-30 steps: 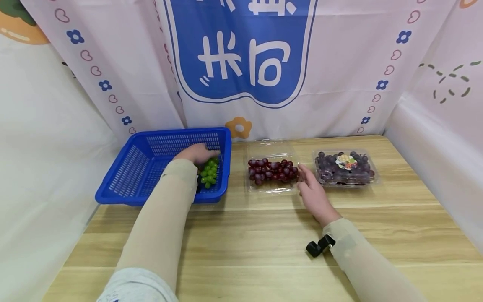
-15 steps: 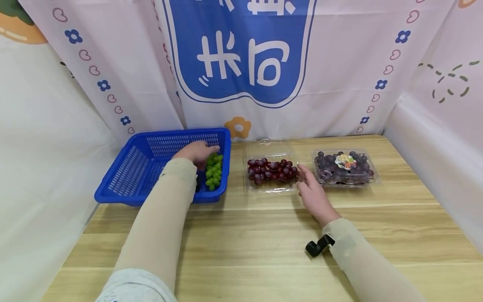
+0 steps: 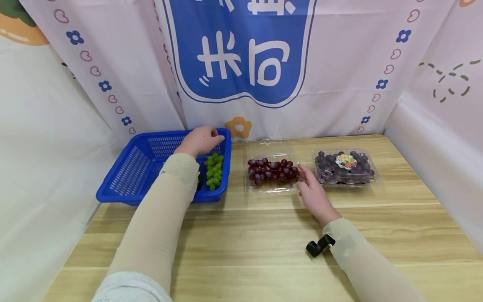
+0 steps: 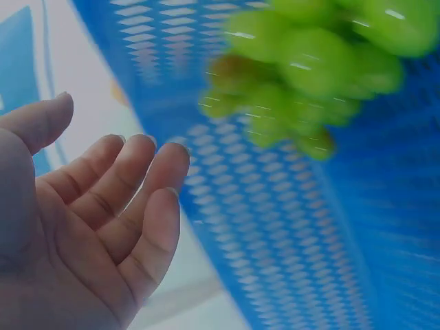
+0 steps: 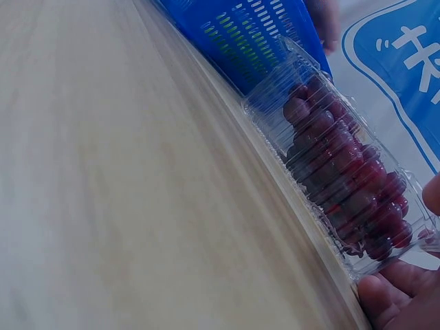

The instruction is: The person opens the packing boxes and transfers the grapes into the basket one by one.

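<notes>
My left hand hovers over the back right of the blue basket, above a bunch of green grapes. In the left wrist view its fingers are loosely bent and hold nothing; the grapes lie apart from them. Something dark beside the grapes is mostly hidden by the forearm. To the right stands a clear plastic box, lid raised, with red grapes inside. My right hand holds this box by its right end, thumb and fingers on either side of the edge.
A closed clear box of dark grapes with a fruit sticker stands at the right, close to my right hand. A printed curtain hangs behind the wooden table.
My left hand has let go of the green grapes and risen up and back from the basket. The grapes lie slightly further right than a second ago. My right hand stays put.
</notes>
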`<control>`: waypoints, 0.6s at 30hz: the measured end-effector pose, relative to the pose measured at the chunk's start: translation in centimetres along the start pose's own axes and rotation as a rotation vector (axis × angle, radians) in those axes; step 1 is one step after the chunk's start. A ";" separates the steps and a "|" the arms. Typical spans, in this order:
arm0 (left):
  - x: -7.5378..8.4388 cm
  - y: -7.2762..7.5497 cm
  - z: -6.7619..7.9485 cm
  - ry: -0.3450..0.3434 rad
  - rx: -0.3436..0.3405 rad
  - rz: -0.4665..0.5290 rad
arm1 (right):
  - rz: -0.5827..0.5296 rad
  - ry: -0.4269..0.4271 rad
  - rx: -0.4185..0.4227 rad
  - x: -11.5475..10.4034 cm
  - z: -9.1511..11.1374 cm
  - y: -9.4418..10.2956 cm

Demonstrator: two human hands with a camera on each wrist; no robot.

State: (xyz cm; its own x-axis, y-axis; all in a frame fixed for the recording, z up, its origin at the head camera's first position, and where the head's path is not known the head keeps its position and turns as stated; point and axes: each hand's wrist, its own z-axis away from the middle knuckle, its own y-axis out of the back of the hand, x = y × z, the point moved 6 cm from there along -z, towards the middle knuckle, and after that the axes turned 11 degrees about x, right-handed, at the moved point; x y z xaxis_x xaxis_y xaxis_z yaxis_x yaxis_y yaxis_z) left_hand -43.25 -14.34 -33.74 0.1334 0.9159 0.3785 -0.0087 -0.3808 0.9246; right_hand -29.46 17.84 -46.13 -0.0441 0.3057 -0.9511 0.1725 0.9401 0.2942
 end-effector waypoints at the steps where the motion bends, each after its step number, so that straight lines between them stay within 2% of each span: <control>1: 0.7 0.2 0.1 -0.021 0.009 -0.007 | -0.001 0.000 0.001 0.0 0.0 0.0; 7: 5.7 1.1 1.0 -0.142 0.037 -0.068 | 0.001 -0.003 0.006 0.1 0.0 0.2; 12: 10.0 0.9 2.4 -0.290 0.037 -0.142 | 0.003 0.005 0.011 0.1 0.0 0.1; 15: 12.0 0.6 3.3 -0.367 0.051 -0.197 | 0.010 0.010 0.011 0.2 -0.1 0.1; 18: 13.4 0.0 3.9 -0.414 0.064 -0.241 | 0.020 0.011 0.016 0.3 -0.2 0.1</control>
State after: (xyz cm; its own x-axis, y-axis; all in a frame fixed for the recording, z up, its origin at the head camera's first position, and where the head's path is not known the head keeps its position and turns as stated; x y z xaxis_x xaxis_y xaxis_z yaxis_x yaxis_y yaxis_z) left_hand -37.58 -2.54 -28.82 0.5078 0.8565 0.0925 0.1304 -0.1825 0.9745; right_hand -29.66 18.04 -46.37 -0.0513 0.3263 -0.9439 0.1889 0.9312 0.3117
